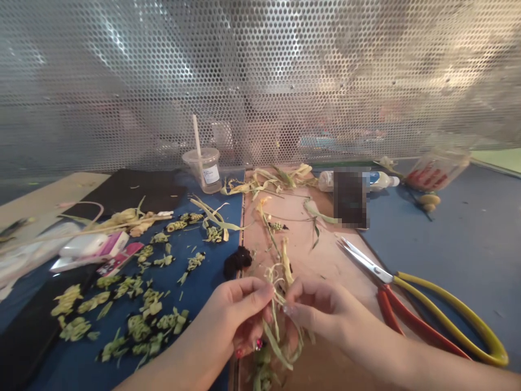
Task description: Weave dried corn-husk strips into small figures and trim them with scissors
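Observation:
Both hands meet low in the middle, over the brown board [325, 260]. Pinched between thumb and fingers of my left hand [240, 307] are thin, pale green plant strips [280, 350]. My right hand [323, 309] pinches the same strips a little to the right, and their loose ends curl up and loop below the fingers. A dried yellowish stalk [286, 260] lies just behind the fingertips. Left of it is a fuzzy black clump [236, 262]. Many small knotted green plant pieces [140, 328] are scattered over the blue surface on the left.
Large scissors [443, 320] with red and yellow handles lie half-spread on the right. At the back stand a plastic cup [209, 171] with a straw, a bottle [382, 181] on its side and a tilted clear container [437, 168]. Behind rises a perforated metal screen [260, 70]. Dried leaves [280, 179] lie before it.

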Available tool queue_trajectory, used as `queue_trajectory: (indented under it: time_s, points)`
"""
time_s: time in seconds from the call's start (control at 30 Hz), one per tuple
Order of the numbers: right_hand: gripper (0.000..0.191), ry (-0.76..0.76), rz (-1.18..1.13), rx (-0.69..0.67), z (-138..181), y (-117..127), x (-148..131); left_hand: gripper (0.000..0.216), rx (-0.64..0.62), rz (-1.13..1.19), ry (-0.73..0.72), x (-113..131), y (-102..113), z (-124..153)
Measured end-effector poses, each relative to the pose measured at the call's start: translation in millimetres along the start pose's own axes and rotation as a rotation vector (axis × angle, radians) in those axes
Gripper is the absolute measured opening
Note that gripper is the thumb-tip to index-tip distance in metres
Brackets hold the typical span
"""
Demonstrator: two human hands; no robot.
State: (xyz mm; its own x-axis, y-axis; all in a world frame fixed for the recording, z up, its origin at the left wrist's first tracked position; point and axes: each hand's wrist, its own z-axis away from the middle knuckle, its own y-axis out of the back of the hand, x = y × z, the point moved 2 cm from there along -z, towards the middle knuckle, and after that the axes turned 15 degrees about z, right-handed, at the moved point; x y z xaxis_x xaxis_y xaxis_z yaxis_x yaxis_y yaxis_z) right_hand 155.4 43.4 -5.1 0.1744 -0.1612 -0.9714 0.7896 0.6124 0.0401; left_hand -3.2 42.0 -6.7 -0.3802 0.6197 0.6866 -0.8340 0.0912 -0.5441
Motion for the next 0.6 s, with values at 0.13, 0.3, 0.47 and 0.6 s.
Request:
queue_trajectory:
  time_s: [0.13,0.3,0.47,0.6]
  points:
    - [0.027,-0.017,0.013,0.000,-0.1,1.0,-0.3,0.029,-0.042,-0.009,0.013,1.0,-1.0,2.4]
    - [0.023,0.010,0.082,0.092,-0.5,4.9,-2.9,0.027,-0.004,-0.102,0.002,0.4,-3.3,5.0]
    - [0.018,0.066,0.074,0.155,-1.8,9.3,-3.6,0.028,0.011,-0.121,0.007,-1.2,-6.0,4.3]
    - [0.020,0.091,0.120,0.170,-0.3,9.0,-3.6,0.027,-0.029,-0.116,0.049,0.3,-4.8,5.3]
